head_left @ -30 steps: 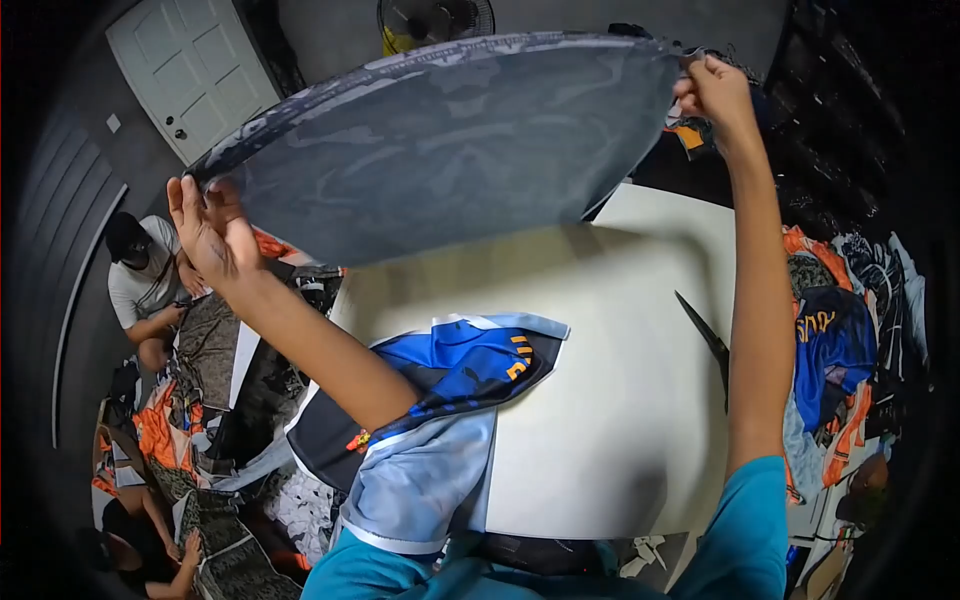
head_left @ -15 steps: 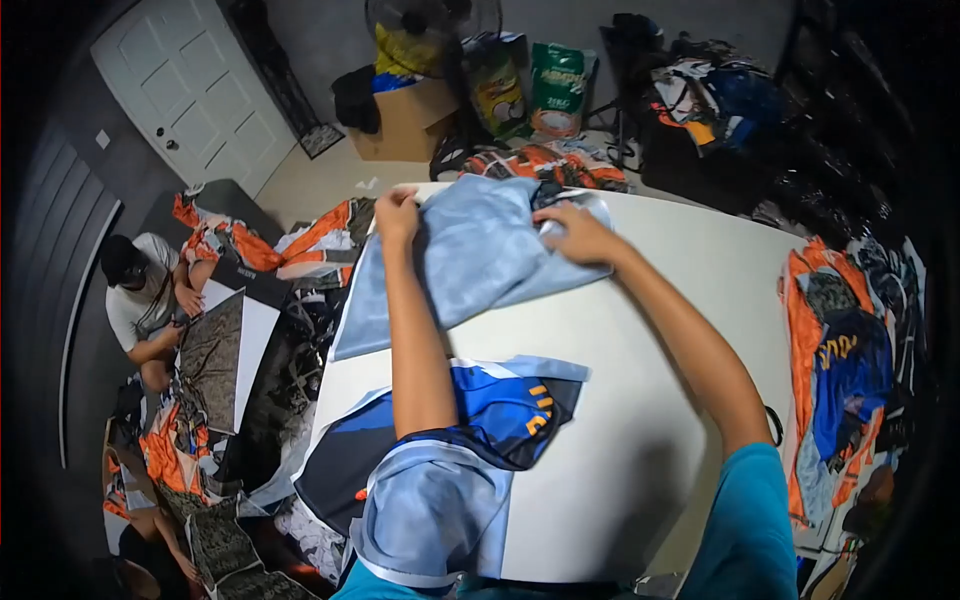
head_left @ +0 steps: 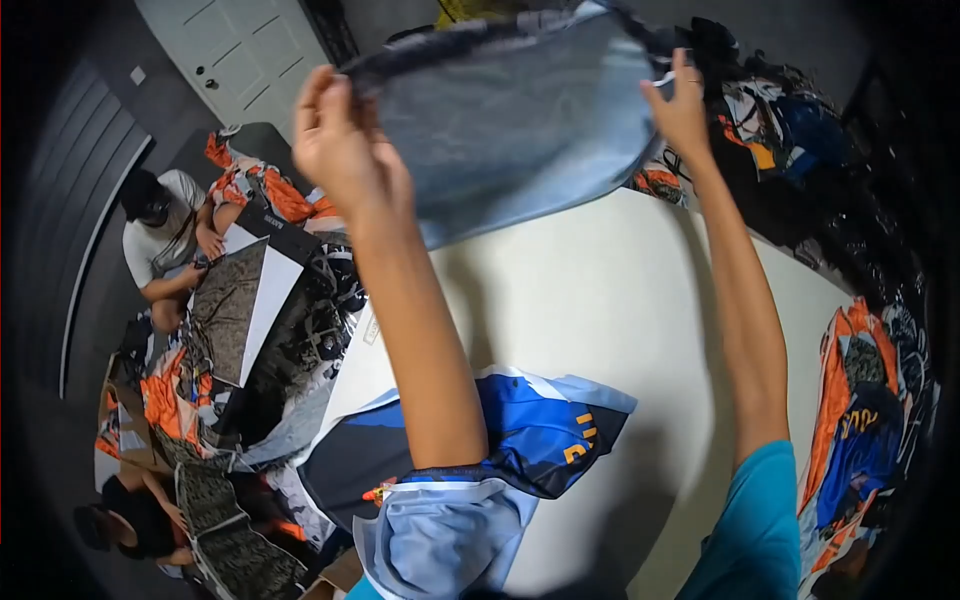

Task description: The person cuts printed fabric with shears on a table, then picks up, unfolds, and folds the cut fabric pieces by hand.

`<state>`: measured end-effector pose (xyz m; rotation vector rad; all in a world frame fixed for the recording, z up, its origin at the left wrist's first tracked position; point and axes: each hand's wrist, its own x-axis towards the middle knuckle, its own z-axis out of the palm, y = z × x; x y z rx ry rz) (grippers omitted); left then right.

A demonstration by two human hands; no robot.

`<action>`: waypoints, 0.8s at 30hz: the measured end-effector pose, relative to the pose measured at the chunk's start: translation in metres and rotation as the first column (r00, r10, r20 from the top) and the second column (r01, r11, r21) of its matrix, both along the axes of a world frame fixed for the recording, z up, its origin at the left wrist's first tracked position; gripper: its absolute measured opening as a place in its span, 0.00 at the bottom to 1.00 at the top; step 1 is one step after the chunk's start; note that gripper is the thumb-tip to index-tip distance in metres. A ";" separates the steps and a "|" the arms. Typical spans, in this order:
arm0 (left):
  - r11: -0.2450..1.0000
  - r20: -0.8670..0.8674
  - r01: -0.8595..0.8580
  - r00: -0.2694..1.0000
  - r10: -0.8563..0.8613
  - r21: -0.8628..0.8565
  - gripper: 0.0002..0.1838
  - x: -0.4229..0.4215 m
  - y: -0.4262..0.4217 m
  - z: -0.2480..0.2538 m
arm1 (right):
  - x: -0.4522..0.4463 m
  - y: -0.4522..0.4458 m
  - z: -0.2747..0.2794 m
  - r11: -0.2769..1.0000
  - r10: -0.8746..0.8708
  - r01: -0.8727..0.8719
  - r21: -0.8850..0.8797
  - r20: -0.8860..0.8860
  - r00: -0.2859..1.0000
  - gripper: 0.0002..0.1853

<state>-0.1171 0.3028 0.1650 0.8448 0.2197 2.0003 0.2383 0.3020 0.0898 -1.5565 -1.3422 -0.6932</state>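
Note:
A light grey-blue fabric piece (head_left: 520, 130) with a dark band along its far edge is held up over the far end of the white table (head_left: 590, 290). My left hand (head_left: 350, 140) has its fingers curled on the fabric's left side. At the right corner, my right hand (head_left: 683, 105) grips the edge between thumb and fingers. Beneath my left forearm lies a blue and black fabric piece (head_left: 520, 415) with yellow-orange lettering. Its grey-blue underside (head_left: 440, 530) is draped by my left upper arm.
On the right, orange, blue and camouflage garments (head_left: 850, 430) hang along the table's edge. At left, a person (head_left: 165, 230) handles camouflage fabric (head_left: 230, 310); another person (head_left: 140, 520) sits lower down among fabric piles. Dark heaps of cloth (head_left: 790, 120) fill the back right.
Both hands have lifted the grey-blue fabric off the table and raised it away from me, spreading its dark edge. The view has shifted, with the blue piece still lying on the table.

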 end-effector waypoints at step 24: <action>0.681 0.299 -0.697 0.715 0.632 0.226 0.05 -0.203 -0.145 0.052 | -0.194 -0.083 0.031 0.922 0.387 -0.375 -0.099 0.146 0.911 0.30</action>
